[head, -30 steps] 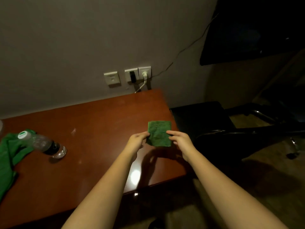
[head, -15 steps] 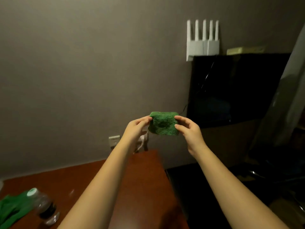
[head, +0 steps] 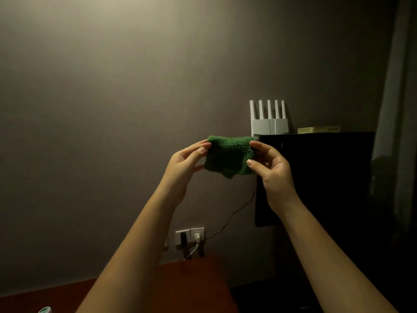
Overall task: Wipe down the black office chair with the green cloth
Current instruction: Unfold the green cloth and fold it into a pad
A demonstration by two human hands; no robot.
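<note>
Raising the green cloth point(head: 229, 155) well up from where it was a second ago: away from above the far right corner of the desk point(head: 191, 283), now in front of the bare wall, level with the top of the black screen point(head: 327, 177) on the right. Pinching the cloth's left edge with the left hand point(head: 184, 162), thumb and fingers closed on the fabric. Pinching the right edge with the right hand point(head: 272, 170) in the same way. Stretching it between the two, no longer as a flat square but as a wider, rumpled band with a corner drooping below.

Tilting the view upward along with it. Seeing the white router point(head: 268, 125) just behind the cloth, the wall sockets point(head: 190, 236) lower down, only a strip of desk at the near edge, and barely the cap of the bottle point(head: 45, 310) at near left. Losing sight of the black office chair altogether, with only darkness at near right where it was showing, too dim to make out.

Judging by that, still readying or refolding the cloth, not yet wiping. Needing to bring it down and to the right before touching any part of the chair.
</note>
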